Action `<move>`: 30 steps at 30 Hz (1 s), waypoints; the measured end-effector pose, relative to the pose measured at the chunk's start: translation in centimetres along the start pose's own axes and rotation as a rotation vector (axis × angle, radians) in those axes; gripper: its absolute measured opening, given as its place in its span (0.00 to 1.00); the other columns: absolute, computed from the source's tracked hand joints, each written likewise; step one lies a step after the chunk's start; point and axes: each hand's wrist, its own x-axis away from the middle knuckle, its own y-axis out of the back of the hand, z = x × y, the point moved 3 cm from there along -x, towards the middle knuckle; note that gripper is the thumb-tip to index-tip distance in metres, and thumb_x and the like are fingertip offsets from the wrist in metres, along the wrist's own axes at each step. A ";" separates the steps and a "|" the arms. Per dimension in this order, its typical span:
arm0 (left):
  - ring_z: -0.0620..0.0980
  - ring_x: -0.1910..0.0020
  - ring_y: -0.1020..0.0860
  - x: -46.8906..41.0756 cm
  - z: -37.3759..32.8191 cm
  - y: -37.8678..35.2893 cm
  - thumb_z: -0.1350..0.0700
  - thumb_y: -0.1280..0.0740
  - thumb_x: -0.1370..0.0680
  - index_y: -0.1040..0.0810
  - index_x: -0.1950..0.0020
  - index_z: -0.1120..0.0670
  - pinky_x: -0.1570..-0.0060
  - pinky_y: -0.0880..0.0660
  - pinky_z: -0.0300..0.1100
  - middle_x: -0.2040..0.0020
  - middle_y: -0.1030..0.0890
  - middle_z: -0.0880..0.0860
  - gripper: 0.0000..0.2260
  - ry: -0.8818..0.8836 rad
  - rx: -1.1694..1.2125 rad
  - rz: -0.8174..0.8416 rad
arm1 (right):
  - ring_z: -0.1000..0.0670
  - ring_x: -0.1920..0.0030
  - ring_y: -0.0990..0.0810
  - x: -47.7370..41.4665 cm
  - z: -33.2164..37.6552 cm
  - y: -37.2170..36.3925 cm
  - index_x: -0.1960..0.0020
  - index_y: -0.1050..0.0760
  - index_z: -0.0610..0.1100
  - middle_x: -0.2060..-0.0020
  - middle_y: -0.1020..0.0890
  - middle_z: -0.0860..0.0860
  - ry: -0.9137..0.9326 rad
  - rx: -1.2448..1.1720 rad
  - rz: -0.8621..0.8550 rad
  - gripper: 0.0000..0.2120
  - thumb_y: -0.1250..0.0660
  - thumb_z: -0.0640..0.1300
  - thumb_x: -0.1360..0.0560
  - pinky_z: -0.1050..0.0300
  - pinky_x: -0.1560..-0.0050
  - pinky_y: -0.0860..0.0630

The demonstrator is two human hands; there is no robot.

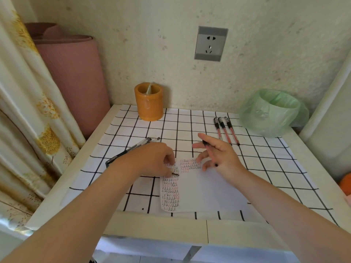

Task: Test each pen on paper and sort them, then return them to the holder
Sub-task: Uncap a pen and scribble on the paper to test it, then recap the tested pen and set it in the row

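Red pen (209, 153) sits pinched in the right hand (221, 155) over the paper (201, 188); the left hand (153, 158) pinches a black pen tip (175, 174) at the paper's left edge.

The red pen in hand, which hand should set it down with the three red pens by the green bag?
The right hand: it holds the red pen and is nearest the three red pens. The left hand is pinching something at the paper.

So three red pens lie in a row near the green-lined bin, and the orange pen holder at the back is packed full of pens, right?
Not quite. In the head view the three red pens do lie beside the green-lined bin, but the orange cylindrical pen holder holds no pens; only its inner divider shows.
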 end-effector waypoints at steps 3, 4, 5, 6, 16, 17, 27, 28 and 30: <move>0.39 0.57 0.26 -0.2 -0.3 -0.3 0.51 0.26 0.26 0.18 0.47 0.48 0.66 0.35 0.30 0.51 0.22 0.43 0.09 -0.012 -0.013 -0.014 | 0.41 0.66 0.19 -0.1 0.3 -0.2 0.39 0.21 0.43 0.48 0.17 0.42 -0.127 -0.154 -0.017 0.19 0.47 0.31 0.18 0.50 0.69 0.22; 0.39 0.58 0.26 -0.2 -0.2 -0.4 0.52 0.26 0.25 0.18 0.47 0.48 0.66 0.35 0.30 0.52 0.22 0.42 0.08 -0.009 -0.006 -0.018 | 0.42 0.69 0.21 -0.2 0.5 -0.2 0.42 0.20 0.43 0.50 0.18 0.42 -0.132 -0.145 -0.008 0.19 0.48 0.31 0.18 0.51 0.69 0.23; 0.38 0.58 0.25 -0.3 -0.2 -0.4 0.52 0.27 0.25 0.18 0.48 0.48 0.66 0.34 0.30 0.52 0.21 0.41 0.07 -0.002 0.000 -0.020 | 0.44 0.71 0.23 -0.3 0.7 -0.2 0.44 0.21 0.43 0.52 0.19 0.43 -0.122 -0.102 0.001 0.18 0.48 0.31 0.19 0.53 0.71 0.25; 0.38 0.58 0.25 -0.3 -0.2 -0.3 0.52 0.27 0.24 0.18 0.47 0.47 0.65 0.34 0.30 0.52 0.20 0.42 0.07 0.008 0.006 -0.025 | 0.45 0.73 0.26 -0.3 0.9 -0.2 0.45 0.24 0.44 0.55 0.19 0.45 -0.097 -0.029 0.011 0.15 0.46 0.32 0.19 0.55 0.72 0.28; 0.42 0.54 0.22 -0.1 0.3 0.7 0.54 0.24 0.27 0.20 0.52 0.47 0.55 0.24 0.39 0.56 0.21 0.43 0.07 0.049 0.161 -0.202 | 0.69 0.66 0.25 0.2 1.4 -0.1 0.50 0.17 0.55 0.56 0.17 0.61 0.124 0.887 0.096 0.08 0.29 0.44 0.25 0.72 0.68 0.35; 0.42 0.54 0.22 -0.1 0.3 0.7 0.54 0.24 0.27 0.20 0.52 0.48 0.54 0.23 0.39 0.56 0.21 0.43 0.07 0.049 0.166 -0.206 | 0.69 0.65 0.24 0.3 1.5 -0.3 0.50 0.17 0.56 0.56 0.17 0.62 0.137 0.914 0.098 0.07 0.30 0.44 0.25 0.74 0.69 0.36; 0.42 0.53 0.22 0.0 0.0 0.7 0.53 0.24 0.27 0.20 0.52 0.48 0.53 0.23 0.39 0.54 0.20 0.44 0.08 0.023 0.168 -0.207 | 0.71 0.60 0.25 0.3 1.6 -1.3 0.50 0.17 0.57 0.55 0.17 0.62 0.198 0.979 0.124 0.07 0.30 0.45 0.25 0.69 0.61 0.33; 0.41 0.54 0.22 0.0 -0.1 0.7 0.53 0.24 0.27 0.20 0.52 0.48 0.53 0.23 0.38 0.55 0.20 0.44 0.08 0.021 0.172 -0.206 | 0.71 0.61 0.26 0.3 1.4 -1.3 0.50 0.17 0.57 0.55 0.17 0.62 0.197 0.977 0.135 0.07 0.30 0.45 0.25 0.70 0.61 0.34; 0.41 0.55 0.22 -0.1 -0.3 0.6 0.53 0.24 0.28 0.20 0.53 0.47 0.56 0.24 0.37 0.56 0.20 0.43 0.07 0.016 0.177 -0.204 | 0.71 0.62 0.26 0.4 1.2 -1.6 0.50 0.17 0.56 0.56 0.17 0.62 0.200 0.981 0.158 0.08 0.30 0.45 0.25 0.70 0.62 0.35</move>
